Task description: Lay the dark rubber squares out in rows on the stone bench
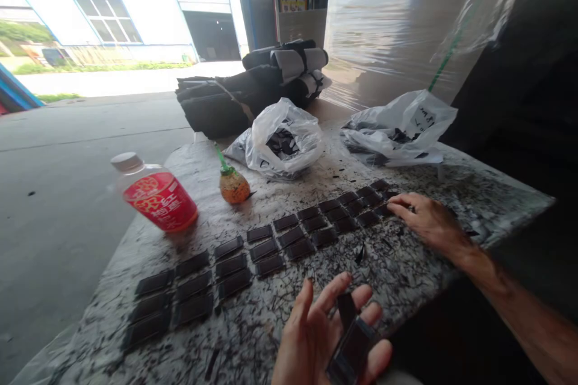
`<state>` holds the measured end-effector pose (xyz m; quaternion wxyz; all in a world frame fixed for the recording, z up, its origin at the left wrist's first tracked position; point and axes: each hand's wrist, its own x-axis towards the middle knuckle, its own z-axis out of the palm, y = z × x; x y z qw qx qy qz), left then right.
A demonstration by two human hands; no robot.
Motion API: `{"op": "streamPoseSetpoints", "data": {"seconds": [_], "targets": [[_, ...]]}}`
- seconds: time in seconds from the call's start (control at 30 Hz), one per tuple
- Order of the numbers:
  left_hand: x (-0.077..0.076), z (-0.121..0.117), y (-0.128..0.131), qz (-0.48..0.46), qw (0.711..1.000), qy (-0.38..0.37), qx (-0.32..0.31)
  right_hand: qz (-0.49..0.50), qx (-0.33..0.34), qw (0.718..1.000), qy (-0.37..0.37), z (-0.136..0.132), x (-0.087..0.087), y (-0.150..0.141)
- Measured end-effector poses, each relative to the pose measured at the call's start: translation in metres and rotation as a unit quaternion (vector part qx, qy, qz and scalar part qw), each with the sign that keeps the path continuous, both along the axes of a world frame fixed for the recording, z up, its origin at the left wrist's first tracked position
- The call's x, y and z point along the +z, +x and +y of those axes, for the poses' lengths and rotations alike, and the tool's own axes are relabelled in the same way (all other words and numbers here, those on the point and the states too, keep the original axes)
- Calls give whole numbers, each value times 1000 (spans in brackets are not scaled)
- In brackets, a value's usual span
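Observation:
My left hand is palm up at the lower middle, fingers partly curled, with a few small dark rectangular pieces resting in it. At the right end of the rows, my right hand has its fingertips pinched on a dark rectangular piece, which they partly cover. Several like pieces lie flat in three rows running from lower left to upper right across the table. They look dark with paler, clear-looking edges.
A speckled, film-covered table bears black scraps. Along its far side stand a red-labelled bottle, an orange bulb-shaped bottle with a green spout and two plastic bags of dark pieces. Black rolls and a wrapped stack lie behind.

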<state>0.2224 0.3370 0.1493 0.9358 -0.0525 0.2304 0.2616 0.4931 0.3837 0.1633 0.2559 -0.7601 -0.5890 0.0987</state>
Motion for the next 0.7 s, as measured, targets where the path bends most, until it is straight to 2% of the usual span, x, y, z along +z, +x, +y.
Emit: {"op": "streamPoseSetpoints", "data": {"seconds": [0.07, 0.13, 0.2, 0.23, 0.37, 0.53, 0.63, 0.7], "targets": [[1, -1, -2, -6, 1000, -1, -2, 28, 77, 997, 1, -19, 14, -26], [1, -3, -1, -26, 1000, 8, 0, 81, 245, 965, -33, -41, 26, -57], [-1, -4, 2, -61, 997, 37, 11, 86, 340, 934, -72, -60, 33, -85], [-3, -4, 4, -74, 995, 59, 14, 69, 365, 926, -68, -67, 35, -95], [-20, -3, 10, -59, 990, 125, 6, 3, 387, 920, -58, -77, 32, -110], [-40, 3, 5, -56, 990, 123, -24, -28, 433, 898, -75, -73, 29, -107], [-41, 9, 2, -28, 993, 103, -50, -6, 442, 897, -28, -70, 28, -107], [-35, 12, 4, 26, 995, 84, -52, 48, 443, 895, 11, -70, 29, -106]]}}
